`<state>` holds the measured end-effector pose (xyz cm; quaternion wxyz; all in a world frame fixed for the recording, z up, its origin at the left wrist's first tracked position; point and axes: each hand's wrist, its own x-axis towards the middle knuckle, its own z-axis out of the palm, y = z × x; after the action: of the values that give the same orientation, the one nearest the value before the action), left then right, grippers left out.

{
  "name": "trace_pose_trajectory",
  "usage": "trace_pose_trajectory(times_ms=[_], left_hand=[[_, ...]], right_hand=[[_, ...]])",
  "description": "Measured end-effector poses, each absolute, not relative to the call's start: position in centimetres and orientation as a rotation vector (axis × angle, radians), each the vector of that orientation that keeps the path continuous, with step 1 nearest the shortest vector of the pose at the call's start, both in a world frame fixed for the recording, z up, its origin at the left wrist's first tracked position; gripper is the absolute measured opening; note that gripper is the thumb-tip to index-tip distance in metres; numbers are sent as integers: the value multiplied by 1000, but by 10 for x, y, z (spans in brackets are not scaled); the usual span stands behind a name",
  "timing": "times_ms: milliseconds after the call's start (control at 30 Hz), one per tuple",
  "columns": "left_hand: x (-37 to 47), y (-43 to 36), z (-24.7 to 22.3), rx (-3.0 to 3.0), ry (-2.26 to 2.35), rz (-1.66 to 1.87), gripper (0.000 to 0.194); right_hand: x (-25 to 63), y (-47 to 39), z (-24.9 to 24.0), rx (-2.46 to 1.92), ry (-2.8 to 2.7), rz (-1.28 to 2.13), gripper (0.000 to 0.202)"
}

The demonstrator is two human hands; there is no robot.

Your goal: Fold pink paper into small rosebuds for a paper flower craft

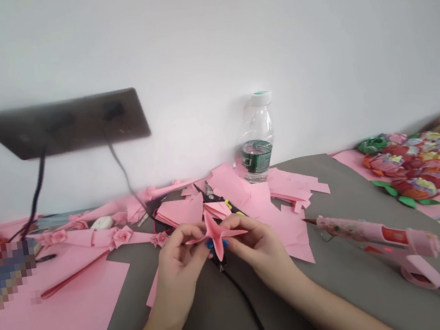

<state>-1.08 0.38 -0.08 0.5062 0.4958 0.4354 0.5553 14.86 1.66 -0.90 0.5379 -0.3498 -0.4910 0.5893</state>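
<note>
Between my two hands is a pink folded paper flower [216, 236] with pointed petals spread like a star. My left hand [181, 267] pinches its left side between thumb and fingers. On the opposite side, my right hand [259, 247] grips the flower the same way. Something blue shows at the fingertips under the petals; I cannot make out what it is. Behind the hands lie pink paper pieces [181, 210] and a black and yellow tool [230, 207], partly covered. To the right, a pink hot glue gun [384, 240] rests on the grey table with a red light showing.
A clear bottle [257, 143] with a green label stands against the wall. Colourful paper flowers [414, 163] lie at the right. Pink paper sheets [81, 318] and paper roses [121, 236] cover the left. A black cable [246, 299] runs toward me below a power strip [69, 126].
</note>
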Motion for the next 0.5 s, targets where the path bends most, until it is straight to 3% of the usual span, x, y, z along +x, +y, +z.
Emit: trace_pose_trajectory(times_ms=[500], left_hand=[[-10, 5, -7, 1132, 1068, 1344, 7]], right_hand=[[147, 16, -11, -880, -1214, 1334, 18]])
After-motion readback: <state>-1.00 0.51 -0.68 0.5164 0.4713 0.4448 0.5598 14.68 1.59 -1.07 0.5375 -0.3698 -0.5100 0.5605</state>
